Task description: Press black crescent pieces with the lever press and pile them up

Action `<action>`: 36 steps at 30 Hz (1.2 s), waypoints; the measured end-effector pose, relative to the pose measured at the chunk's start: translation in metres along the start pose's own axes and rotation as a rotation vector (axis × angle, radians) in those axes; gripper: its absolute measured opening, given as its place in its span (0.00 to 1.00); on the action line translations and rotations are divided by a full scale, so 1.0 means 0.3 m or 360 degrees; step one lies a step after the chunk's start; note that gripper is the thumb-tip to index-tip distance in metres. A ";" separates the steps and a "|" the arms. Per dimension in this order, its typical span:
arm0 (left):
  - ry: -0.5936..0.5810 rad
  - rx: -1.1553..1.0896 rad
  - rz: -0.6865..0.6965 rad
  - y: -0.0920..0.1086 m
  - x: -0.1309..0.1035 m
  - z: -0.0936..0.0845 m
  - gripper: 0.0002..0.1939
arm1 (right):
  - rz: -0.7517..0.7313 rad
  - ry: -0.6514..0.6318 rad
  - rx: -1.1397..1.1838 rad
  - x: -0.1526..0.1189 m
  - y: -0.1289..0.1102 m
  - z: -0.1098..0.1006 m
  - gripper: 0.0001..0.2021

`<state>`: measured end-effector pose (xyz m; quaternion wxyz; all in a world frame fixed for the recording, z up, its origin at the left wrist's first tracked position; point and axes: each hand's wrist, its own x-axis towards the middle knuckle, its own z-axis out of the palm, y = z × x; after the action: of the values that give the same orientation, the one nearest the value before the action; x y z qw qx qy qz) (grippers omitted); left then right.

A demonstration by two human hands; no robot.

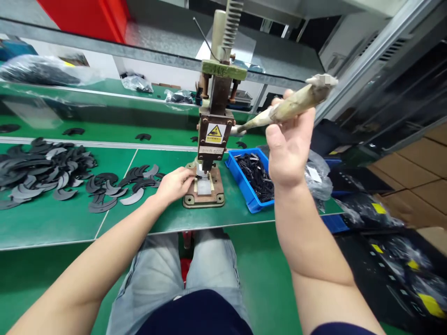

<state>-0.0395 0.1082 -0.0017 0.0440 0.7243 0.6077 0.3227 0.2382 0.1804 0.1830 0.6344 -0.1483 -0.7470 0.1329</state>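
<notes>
A hand-operated lever press (215, 132) stands in front of me, a yellow warning label on its head. At its base (204, 199), my left hand (176, 185) reaches in from the left, fingertips pinched together on a small black part (199, 177) under the ram. The part is mostly hidden by fingers and press. Up on the right, my right hand (291, 139) has its fingers curled behind the wrapped press lever (291, 108), thumb below it. The lever slants upward to the right.
Many curved black pieces (45, 172) lie heaped on the green bench at left. A blue bin (249, 200) of small black parts sits right of the press. Plastic bags (317, 179) lie beyond it. Behind runs a green strip with scattered curved pieces (73, 131); cartons (412, 172) stand far right.
</notes>
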 end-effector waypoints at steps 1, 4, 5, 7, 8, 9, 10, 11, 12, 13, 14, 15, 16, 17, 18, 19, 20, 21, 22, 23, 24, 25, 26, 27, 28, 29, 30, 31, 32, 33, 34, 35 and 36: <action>-0.0056 0.0074 0.0018 0.005 0.023 0.009 0.14 | -0.0044 -0.0066 0.0020 0.039 0.004 0.003 0.30; -0.0208 0.0205 0.0102 0.016 0.057 0.026 0.16 | -0.0046 -0.0114 -0.0020 0.065 -0.007 0.017 0.23; -0.0238 0.0211 0.0130 0.017 0.061 0.029 0.16 | -0.0034 -0.0081 -0.0050 0.046 -0.018 0.022 0.19; -0.0267 0.0184 0.0159 0.012 0.064 0.031 0.17 | -0.0002 -0.0009 -0.0082 -0.021 -0.044 0.031 0.12; -0.0270 0.0156 0.0160 0.009 0.065 0.031 0.17 | 0.0012 0.0017 -0.0080 -0.065 -0.057 0.034 0.09; -0.0265 0.0123 0.0154 0.007 0.066 0.032 0.17 | 0.0024 0.0028 -0.0083 -0.114 -0.068 0.037 0.08; -0.0255 0.0089 0.0145 0.006 0.067 0.032 0.17 | 0.0029 0.0027 -0.0100 -0.163 -0.075 0.038 0.07; -0.0241 0.0059 0.0138 0.008 0.067 0.032 0.17 | 0.0020 0.0019 -0.0132 -0.212 -0.078 0.040 0.07; -0.0224 0.0035 0.0137 0.012 0.068 0.032 0.17 | 0.0003 0.0017 -0.0176 -0.256 -0.077 0.040 0.07; -0.0211 0.0018 0.0148 0.018 0.068 0.031 0.16 | -0.0016 0.0023 -0.0215 -0.294 -0.071 0.041 0.07; -0.0204 0.0007 0.0169 0.024 0.067 0.028 0.16 | -0.0028 0.0042 -0.0240 -0.325 -0.061 0.042 0.07; -0.0196 0.0001 0.0195 0.029 0.063 0.023 0.16 | -0.0033 0.0063 -0.0255 -0.347 -0.050 0.043 0.06; -0.0183 0.0002 0.0219 0.031 0.054 0.015 0.16 | -0.0035 0.0086 -0.0262 -0.362 -0.038 0.045 0.07; -0.0168 0.0011 0.0233 0.029 0.039 0.003 0.17 | -0.0043 0.0107 -0.0269 -0.369 -0.026 0.046 0.08; -0.0146 0.0026 0.0234 0.021 0.017 -0.013 0.17 | -0.0060 0.0125 -0.0285 -0.371 -0.017 0.048 0.09; -0.0115 0.0052 0.0212 0.005 -0.013 -0.033 0.16 | -0.0083 0.0148 -0.0311 -0.370 -0.010 0.050 0.09; -0.0078 0.0092 0.0164 -0.018 -0.050 -0.058 0.15 | -0.0103 0.0170 -0.0344 -0.367 -0.006 0.052 0.09; -0.0039 0.0148 0.0091 -0.049 -0.091 -0.088 0.15 | -0.0121 0.0190 -0.0374 -0.364 -0.004 0.054 0.08; 0.0001 0.0216 -0.0001 -0.087 -0.134 -0.120 0.14 | -0.0141 0.0207 -0.0389 -0.362 -0.004 0.057 0.08; 0.0034 0.0302 -0.0110 -0.129 -0.175 -0.155 0.14 | -0.0154 0.0222 -0.0389 -0.360 -0.005 0.062 0.07; 0.0057 0.0395 -0.0223 -0.173 -0.211 -0.189 0.14 | -0.0153 0.0238 -0.0375 -0.360 -0.006 0.068 0.07; 0.0051 0.0486 -0.0327 -0.216 -0.239 -0.222 0.16 | -0.0150 0.0265 -0.0346 -0.361 -0.007 0.075 0.07; 0.0023 0.0572 -0.0422 -0.254 -0.259 -0.250 0.17 | -0.0142 0.0303 -0.0311 -0.362 -0.009 0.083 0.07; -0.0027 0.0642 -0.0493 -0.287 -0.268 -0.273 0.19 | -0.0125 0.0343 -0.0284 -0.364 -0.010 0.089 0.07; -0.0090 0.0701 -0.0543 -0.311 -0.269 -0.290 0.21 | -0.0100 0.0371 -0.0273 -0.366 -0.011 0.094 0.07; -0.0164 0.0748 -0.0572 -0.329 -0.261 -0.301 0.23 | -0.0081 0.0381 -0.0272 -0.368 -0.013 0.097 0.07; -0.0244 0.0784 -0.0585 -0.340 -0.247 -0.306 0.24 | -0.0072 0.0370 -0.0276 -0.369 -0.016 0.097 0.06; -0.0322 0.0815 -0.0587 -0.345 -0.229 -0.307 0.24 | -0.0067 0.0343 -0.0284 -0.371 -0.018 0.094 0.06; -0.0395 0.0841 -0.0581 -0.348 -0.208 -0.305 0.24 | -0.0060 0.0308 -0.0296 -0.373 -0.021 0.090 0.05; -0.0459 0.0857 -0.0573 -0.349 -0.188 -0.301 0.24 | -0.0059 0.0278 -0.0307 -0.375 -0.024 0.085 0.05; -0.0515 0.0854 -0.0565 -0.350 -0.169 -0.295 0.24 | -0.0060 0.0252 -0.0315 -0.377 -0.026 0.079 0.05; -0.0561 0.0833 -0.0566 -0.352 -0.152 -0.289 0.25 | -0.0058 0.0231 -0.0321 -0.379 -0.028 0.074 0.05; -0.0595 0.0797 -0.0577 -0.355 -0.137 -0.285 0.26 | -0.0056 0.0216 -0.0325 -0.382 -0.030 0.070 0.05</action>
<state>-0.1768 0.0702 0.0000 0.0321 0.6396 0.7679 0.0128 0.2342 0.1273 0.0791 0.6673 -0.2078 -0.7144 0.0346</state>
